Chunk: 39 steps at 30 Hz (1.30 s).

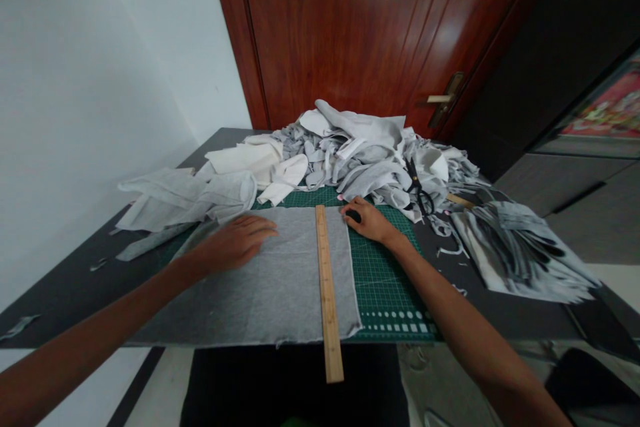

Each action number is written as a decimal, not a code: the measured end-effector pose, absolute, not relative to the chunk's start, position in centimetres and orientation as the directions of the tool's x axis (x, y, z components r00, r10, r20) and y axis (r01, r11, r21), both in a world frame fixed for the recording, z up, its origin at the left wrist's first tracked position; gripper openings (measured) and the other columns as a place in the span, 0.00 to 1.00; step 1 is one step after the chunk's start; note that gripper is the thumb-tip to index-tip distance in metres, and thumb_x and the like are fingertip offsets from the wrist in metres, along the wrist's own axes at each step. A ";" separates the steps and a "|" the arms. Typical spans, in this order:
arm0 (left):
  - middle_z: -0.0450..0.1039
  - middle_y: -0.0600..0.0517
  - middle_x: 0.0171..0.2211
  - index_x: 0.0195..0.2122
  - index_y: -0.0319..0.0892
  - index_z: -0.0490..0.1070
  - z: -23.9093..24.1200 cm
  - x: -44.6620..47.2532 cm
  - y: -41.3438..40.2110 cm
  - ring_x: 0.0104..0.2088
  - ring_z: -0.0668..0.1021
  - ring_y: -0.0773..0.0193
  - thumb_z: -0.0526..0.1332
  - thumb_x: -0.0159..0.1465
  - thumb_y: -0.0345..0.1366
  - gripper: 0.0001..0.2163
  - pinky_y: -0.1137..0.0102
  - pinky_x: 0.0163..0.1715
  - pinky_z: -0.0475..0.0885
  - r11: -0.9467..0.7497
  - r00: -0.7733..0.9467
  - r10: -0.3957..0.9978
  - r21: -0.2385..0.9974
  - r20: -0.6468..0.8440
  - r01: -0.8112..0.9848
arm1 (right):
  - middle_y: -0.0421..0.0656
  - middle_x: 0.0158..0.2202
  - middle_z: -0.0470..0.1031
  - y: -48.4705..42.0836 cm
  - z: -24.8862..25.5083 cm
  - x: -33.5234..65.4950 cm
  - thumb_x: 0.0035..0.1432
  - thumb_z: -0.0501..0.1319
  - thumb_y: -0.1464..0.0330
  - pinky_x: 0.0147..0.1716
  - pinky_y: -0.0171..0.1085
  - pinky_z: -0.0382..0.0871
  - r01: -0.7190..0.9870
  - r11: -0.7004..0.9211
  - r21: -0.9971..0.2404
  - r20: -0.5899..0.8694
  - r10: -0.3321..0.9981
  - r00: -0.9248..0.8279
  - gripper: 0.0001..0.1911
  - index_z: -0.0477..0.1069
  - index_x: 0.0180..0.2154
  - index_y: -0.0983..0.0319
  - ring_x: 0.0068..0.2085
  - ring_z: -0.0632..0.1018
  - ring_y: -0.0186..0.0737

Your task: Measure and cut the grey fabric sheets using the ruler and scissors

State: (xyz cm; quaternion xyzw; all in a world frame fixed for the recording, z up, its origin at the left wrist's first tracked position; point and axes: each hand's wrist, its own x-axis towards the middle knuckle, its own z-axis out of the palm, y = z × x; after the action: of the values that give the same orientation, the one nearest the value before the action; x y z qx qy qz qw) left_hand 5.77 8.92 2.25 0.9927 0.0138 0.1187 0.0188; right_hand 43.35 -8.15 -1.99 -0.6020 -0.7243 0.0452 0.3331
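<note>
A flat grey cloth (270, 287) lies spread on a green cutting mat (385, 280). A wooden ruler (327, 290) lies lengthwise across the cloth, its near end sticking out past the table edge. My left hand (235, 240) rests flat on the cloth left of the ruler, fingers stretched out. My right hand (365, 219) sits at the far right corner of the cloth, fingers curled round a small dark object (353, 215) that I cannot make out.
A heap of grey and white fabric scraps (350, 153) fills the back of the dark table (65, 287), with black scissors (420, 190) on it. A stack of cut grey strips (520, 247) lies at right. A red-brown door (380, 27) stands behind.
</note>
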 end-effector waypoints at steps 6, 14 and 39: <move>0.71 0.42 0.65 0.68 0.43 0.65 2.1 11.3 1.9 0.65 0.73 0.50 0.56 0.76 0.42 0.21 0.53 0.68 0.67 -0.985 0.975 0.049 0.171 0.215 0.012 | 0.47 0.43 0.72 -8.1 -2.2 43.9 0.67 0.64 0.69 0.54 0.45 0.72 0.852 0.273 -0.447 0.448 0.893 -0.051 0.09 0.78 0.48 0.61 0.46 0.77 0.46; 0.65 0.41 0.68 0.69 0.44 0.61 0.7 13.9 1.4 0.68 0.67 0.46 0.60 0.74 0.42 0.25 0.50 0.69 0.65 -0.978 0.972 0.064 0.210 0.226 0.015 | 0.49 0.46 0.74 -8.2 -1.9 43.7 0.67 0.64 0.69 0.55 0.47 0.71 0.850 0.288 -0.441 0.465 0.884 -0.059 0.08 0.79 0.47 0.60 0.49 0.77 0.48; 0.67 0.44 0.65 0.69 0.49 0.63 0.6 14.0 0.7 0.66 0.69 0.44 0.62 0.71 0.42 0.26 0.53 0.68 0.68 -0.962 0.948 0.163 0.258 0.275 0.091 | 0.48 0.38 0.81 -9.5 0.1 43.2 0.76 0.52 0.65 0.40 0.39 0.69 0.917 0.103 -0.384 0.259 0.966 0.000 0.11 0.72 0.46 0.59 0.38 0.81 0.46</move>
State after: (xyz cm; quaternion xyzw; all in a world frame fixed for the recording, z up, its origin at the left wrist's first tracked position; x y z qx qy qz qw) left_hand 14.04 0.74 0.57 0.9793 0.0650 0.1483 0.1217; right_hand 43.22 -9.53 0.06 -0.6675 -0.7053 0.0519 0.2329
